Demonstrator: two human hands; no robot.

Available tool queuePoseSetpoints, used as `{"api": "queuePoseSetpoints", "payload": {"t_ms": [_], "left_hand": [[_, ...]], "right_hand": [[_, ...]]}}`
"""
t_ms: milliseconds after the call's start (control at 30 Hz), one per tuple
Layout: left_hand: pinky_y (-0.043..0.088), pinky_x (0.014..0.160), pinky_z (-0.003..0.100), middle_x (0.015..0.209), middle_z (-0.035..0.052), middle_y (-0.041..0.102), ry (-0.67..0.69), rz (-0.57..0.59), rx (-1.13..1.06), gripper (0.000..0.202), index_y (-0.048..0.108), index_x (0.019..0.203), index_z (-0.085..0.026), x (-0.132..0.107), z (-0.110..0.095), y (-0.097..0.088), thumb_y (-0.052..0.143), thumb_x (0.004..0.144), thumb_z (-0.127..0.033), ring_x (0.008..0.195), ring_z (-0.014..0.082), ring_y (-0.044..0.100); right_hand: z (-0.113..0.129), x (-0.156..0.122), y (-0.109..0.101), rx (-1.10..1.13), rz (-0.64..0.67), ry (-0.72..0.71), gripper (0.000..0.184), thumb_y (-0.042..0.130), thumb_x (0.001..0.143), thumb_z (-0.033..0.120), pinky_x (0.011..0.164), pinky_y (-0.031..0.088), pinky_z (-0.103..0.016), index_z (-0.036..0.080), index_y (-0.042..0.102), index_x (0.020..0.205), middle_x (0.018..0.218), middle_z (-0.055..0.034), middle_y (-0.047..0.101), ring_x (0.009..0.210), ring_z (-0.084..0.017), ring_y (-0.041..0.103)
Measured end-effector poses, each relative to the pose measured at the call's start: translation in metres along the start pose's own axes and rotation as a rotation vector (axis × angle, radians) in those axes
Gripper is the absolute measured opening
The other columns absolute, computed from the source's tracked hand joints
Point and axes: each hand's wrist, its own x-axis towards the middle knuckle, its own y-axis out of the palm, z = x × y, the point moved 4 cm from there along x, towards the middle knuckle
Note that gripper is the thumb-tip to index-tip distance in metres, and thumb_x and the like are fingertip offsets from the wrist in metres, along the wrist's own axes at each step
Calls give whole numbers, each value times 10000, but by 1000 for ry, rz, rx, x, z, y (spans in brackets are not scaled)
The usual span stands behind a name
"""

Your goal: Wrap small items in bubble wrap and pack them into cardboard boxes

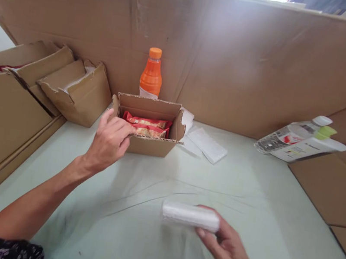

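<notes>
A small open cardboard box (149,146) stands near the middle of the table, with several red-and-cream wrapped snack packets (149,131) inside. My left hand (110,139) is at its front left corner, fingers curled over the rim and fingertips close to the packets. Low in front of me, my right hand (221,238) grips one end of a white, plastic-wrapped tissue pack (190,216), raised over the table. Flat white packs (211,146) like it lie just right of the box, partly hidden behind it.
An orange bottle (152,73) stands behind the box. Cardboard boxes (77,92) crowd the left side. At right, a clear bottle (287,134) and a white bottle (311,149) lean beside another carton (338,182). A tall cardboard wall (251,72) closes the back.
</notes>
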Motion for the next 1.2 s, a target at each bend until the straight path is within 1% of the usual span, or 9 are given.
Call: {"api": "queuePoseSetpoints", "payload": {"t_ms": [133,233,400,500,567,700,900,1067,1200], "left_hand": [[345,1188,582,923,35,732,2,58,-25,229,659,989,-176,-30,-32,-40,550,876,-9,884,185,669],[320,1204,599,942,35,730,-22,88,-58,234,658,1055,-182,-54,-47,-60,593,895,-24,918,184,677],[351,1184,611,963,45,732,-127,-2,-48,261,655,1067,-182,-78,-44,-75,637,870,-10,932,192,684],[366,1176,605,957,37,727,-155,-14,-97,262,652,1038,-186,-84,-40,-73,611,869,9,898,177,683],[360,1181,601,961,33,723,-168,-11,-129,265,653,1036,-192,-86,-39,-72,601,872,9,886,169,679],[348,1187,600,965,29,716,-178,-14,-182,272,654,1031,-195,-88,-37,-70,591,868,14,888,162,674],[358,1183,586,970,25,711,-202,-13,-237,267,652,1031,-196,-87,-34,-68,583,872,7,899,157,678],[378,1187,552,963,13,702,-220,-8,-238,272,648,1050,-207,-85,-32,-66,571,883,-7,876,142,677],[398,1180,555,976,16,700,-215,-7,-214,274,650,1056,-218,-84,-34,-65,581,888,-12,910,159,681]], "right_hand": [[49,15,-45,99,-324,-162,317,807,783,482,510,510,-264,277,730,1013,819,-33,702,624,-174,625],[101,44,-50,80,-429,-200,289,825,781,463,484,441,-274,306,725,1002,774,-9,658,615,-162,573],[170,122,14,-40,-58,-303,260,759,795,409,631,481,-291,221,664,947,809,6,642,734,-168,608],[177,150,65,-207,285,-248,263,688,793,334,613,457,-265,194,612,1002,819,2,660,734,-167,631],[172,155,86,-561,433,-202,232,670,778,283,610,421,-269,184,631,984,831,-26,694,744,-187,646],[170,155,95,-1140,634,-224,236,611,831,266,685,407,-320,181,722,1022,873,-96,746,819,-259,683],[192,158,87,-1051,682,-497,502,647,883,357,884,423,-372,226,638,1368,1163,-109,743,1079,-296,659],[183,157,117,-974,818,-471,272,589,893,164,724,412,-279,247,762,1086,930,-38,772,872,-216,692],[179,163,131,-964,776,-481,272,565,868,87,677,409,-273,213,776,985,871,-47,764,757,-190,676]]}}
